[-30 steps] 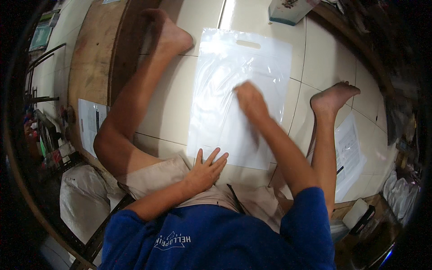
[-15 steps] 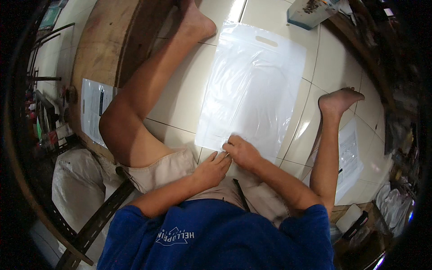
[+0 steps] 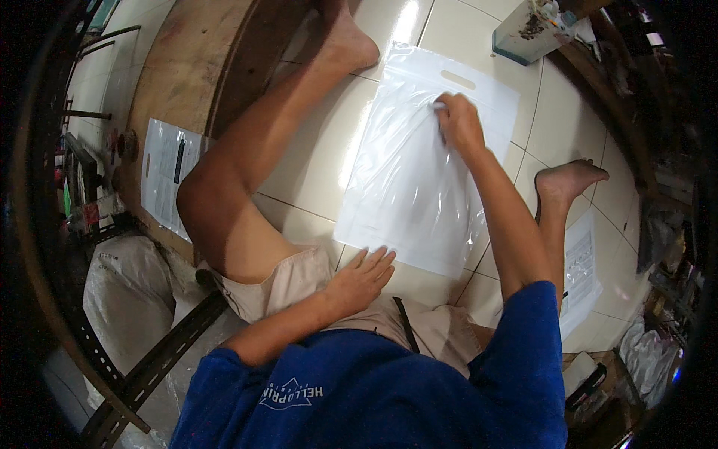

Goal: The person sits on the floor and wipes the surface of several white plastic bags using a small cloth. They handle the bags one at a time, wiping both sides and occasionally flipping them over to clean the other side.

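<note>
A white plastic bag point(image 3: 404, 198) with a cut-out handle slot lies flat on the tiled floor between my legs, its glossy clear front wrinkled. My right hand point(image 3: 460, 126) rests on the upper part of the bag, just below the slot. Its fingers are curled together, and a small whitish bit shows at the fingertips, too small to name. At the bag's near edge lies my left hand point(image 3: 360, 284), fingers stretched out and holding nothing, the tips next to the bag's lower border.
Another printed bag point(image 3: 163, 176) lies on the wooden bench point(image 3: 176, 75) at left. Printed bags point(image 3: 580, 273) lie beyond my right leg. A white-and-teal container point(image 3: 523, 37) stands at the far right. A perforated metal bar point(image 3: 168, 367) crosses the lower left, beside a plastic-wrapped bundle point(image 3: 127, 288).
My right hand has moved from the bag's near edge up to just below the handle slot. The left hand has stayed near the lower border, now apart from the right.
</note>
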{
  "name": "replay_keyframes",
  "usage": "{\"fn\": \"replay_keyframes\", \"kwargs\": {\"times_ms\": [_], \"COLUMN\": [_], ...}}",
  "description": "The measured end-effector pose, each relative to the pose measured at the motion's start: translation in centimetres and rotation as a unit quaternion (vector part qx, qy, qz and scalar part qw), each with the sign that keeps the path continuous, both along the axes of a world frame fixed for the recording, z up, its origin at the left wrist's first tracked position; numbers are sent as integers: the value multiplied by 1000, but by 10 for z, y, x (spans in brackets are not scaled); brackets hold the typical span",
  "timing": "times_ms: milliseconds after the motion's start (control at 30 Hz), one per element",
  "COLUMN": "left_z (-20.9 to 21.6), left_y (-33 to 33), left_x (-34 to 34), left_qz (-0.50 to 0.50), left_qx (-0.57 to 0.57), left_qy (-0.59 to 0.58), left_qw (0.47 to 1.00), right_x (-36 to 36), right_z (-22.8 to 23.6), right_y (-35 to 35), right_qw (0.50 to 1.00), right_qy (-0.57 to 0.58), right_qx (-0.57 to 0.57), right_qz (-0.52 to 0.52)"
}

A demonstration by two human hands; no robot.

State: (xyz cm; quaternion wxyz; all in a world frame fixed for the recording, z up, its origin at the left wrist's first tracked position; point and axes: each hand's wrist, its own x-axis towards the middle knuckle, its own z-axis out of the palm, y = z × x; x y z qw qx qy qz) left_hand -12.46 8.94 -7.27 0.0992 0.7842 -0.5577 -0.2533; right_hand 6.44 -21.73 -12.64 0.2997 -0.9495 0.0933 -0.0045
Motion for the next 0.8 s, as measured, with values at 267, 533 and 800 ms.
{"fn": "replay_keyframes", "kwargs": {"times_ms": [267,533,800], "left_z": [-2,-6,-8], "left_y": [9,10,19], "left_x": [-15,-13,-19], "left_qz": [77,59,110], "left_qx": [112,93,89], "left_qy": [50,41,-5], "left_qw": [989,993,990], "right_x": [-199,-39,-106], "right_z": [-3,-27,-17], "right_y": [137,51,89], "right_qw": [956,993,963], "right_qy": [106,-119,50], "right_qx": [113,-4,211], "right_qz": [247,23,161]}}
